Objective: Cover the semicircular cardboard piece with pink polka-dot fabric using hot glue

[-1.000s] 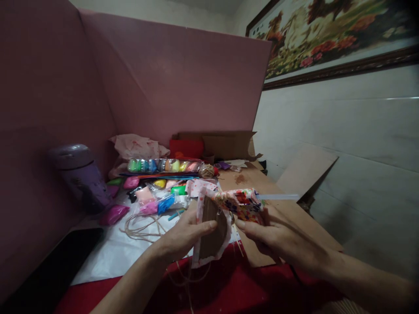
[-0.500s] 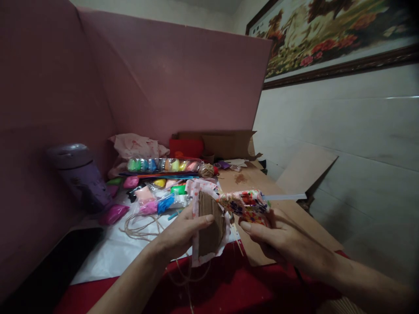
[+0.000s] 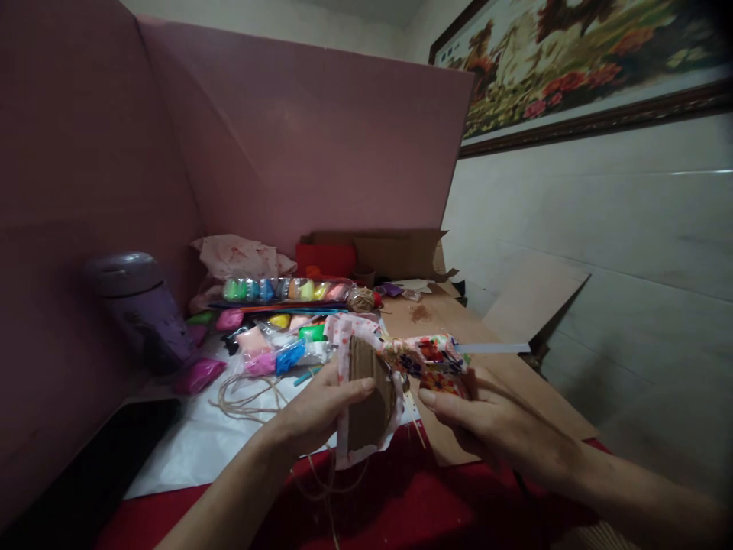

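My left hand (image 3: 329, 401) grips a half-round cardboard piece (image 3: 365, 409) by its left side, thumb lying on the brown face. Pale cloth with pink spots (image 3: 347, 451) wraps past the cardboard's edges. My right hand (image 3: 478, 412) is closed round a flower-patterned hot glue gun (image 3: 427, 357), its nozzle pointing left at the cardboard's upper right edge. A whitish glue stick (image 3: 495, 348) juts from the back of the gun. Whether the nozzle touches the cloth, I cannot tell.
Bagged coloured clay (image 3: 260, 363) and a clay tray (image 3: 286, 289) lie behind my hands, with a coil of twine (image 3: 243, 401) at left. A purple bottle (image 3: 140, 317) stands far left. Flat cardboard (image 3: 458, 443) lies at right, below a leaning board (image 3: 535, 305).
The glue stick's rear end sits slightly further left, nearer the gun. Both hands stay in nearly the same place.
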Action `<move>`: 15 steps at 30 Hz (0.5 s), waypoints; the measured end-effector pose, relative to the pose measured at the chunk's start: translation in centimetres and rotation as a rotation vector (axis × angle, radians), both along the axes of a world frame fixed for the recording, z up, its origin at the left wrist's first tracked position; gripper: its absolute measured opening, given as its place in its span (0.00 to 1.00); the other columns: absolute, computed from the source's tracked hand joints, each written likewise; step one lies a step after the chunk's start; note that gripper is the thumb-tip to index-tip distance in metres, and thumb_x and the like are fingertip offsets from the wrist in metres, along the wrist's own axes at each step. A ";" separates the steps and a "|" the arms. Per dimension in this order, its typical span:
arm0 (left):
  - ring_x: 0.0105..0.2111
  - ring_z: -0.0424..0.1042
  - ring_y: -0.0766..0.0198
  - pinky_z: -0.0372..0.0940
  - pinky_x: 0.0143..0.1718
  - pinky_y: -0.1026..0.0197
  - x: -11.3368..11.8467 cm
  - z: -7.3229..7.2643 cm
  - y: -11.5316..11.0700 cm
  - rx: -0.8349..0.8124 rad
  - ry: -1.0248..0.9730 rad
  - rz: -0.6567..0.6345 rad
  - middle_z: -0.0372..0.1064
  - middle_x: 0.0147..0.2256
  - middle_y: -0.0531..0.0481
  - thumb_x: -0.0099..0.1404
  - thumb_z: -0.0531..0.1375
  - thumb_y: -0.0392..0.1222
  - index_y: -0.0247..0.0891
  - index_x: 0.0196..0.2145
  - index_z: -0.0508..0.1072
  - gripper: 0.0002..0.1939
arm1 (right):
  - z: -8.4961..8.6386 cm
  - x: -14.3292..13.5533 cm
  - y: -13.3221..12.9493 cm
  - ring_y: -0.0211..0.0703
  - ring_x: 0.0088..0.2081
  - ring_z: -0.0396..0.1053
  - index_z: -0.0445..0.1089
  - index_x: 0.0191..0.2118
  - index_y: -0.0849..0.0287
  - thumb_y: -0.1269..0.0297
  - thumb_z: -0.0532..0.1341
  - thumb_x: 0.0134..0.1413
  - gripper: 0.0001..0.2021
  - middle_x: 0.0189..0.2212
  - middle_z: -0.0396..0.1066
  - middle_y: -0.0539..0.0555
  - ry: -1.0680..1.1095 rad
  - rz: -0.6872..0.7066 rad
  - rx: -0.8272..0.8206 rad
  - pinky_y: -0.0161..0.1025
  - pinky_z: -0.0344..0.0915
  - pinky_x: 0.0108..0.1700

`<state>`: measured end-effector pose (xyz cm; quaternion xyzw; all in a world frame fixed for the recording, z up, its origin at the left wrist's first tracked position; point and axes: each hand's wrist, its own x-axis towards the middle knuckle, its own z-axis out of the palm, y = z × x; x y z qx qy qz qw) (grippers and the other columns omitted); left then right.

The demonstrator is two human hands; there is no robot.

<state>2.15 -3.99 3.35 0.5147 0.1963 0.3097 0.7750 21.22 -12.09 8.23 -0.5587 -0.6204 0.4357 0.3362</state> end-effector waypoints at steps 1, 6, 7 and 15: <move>0.29 0.71 0.62 0.64 0.31 0.61 0.0 -0.1 0.0 0.004 0.004 -0.010 0.72 0.31 0.43 0.57 0.59 0.37 0.32 0.37 0.71 0.10 | 0.0 0.0 0.0 0.32 0.19 0.47 0.59 0.25 0.58 0.57 0.54 0.55 0.12 0.17 0.51 0.45 0.007 0.012 -0.011 0.32 0.49 0.21; 0.27 0.70 0.60 0.63 0.29 0.60 0.1 -0.1 0.0 0.002 -0.019 -0.091 0.71 0.31 0.42 0.59 0.57 0.39 0.31 0.37 0.71 0.10 | 0.4 -0.5 0.0 0.31 0.17 0.44 0.56 0.23 0.57 0.54 0.53 0.55 0.15 0.15 0.49 0.44 0.052 0.033 -0.065 0.31 0.44 0.17; 0.27 0.71 0.60 0.64 0.29 0.59 0.1 -0.1 0.0 -0.001 -0.029 -0.089 0.71 0.31 0.41 0.59 0.57 0.39 0.31 0.37 0.71 0.10 | 0.5 -0.6 0.0 0.31 0.16 0.43 0.56 0.22 0.57 0.53 0.53 0.55 0.16 0.15 0.48 0.43 0.056 0.025 -0.088 0.31 0.44 0.17; 0.30 0.72 0.59 0.65 0.34 0.58 -0.1 0.2 0.2 -0.091 -0.031 0.051 0.72 0.32 0.41 0.57 0.59 0.36 0.31 0.38 0.70 0.10 | 0.2 -0.1 -0.4 0.31 0.16 0.48 0.55 0.19 0.58 0.54 0.54 0.54 0.18 0.13 0.51 0.45 0.052 -0.007 -0.110 0.32 0.45 0.17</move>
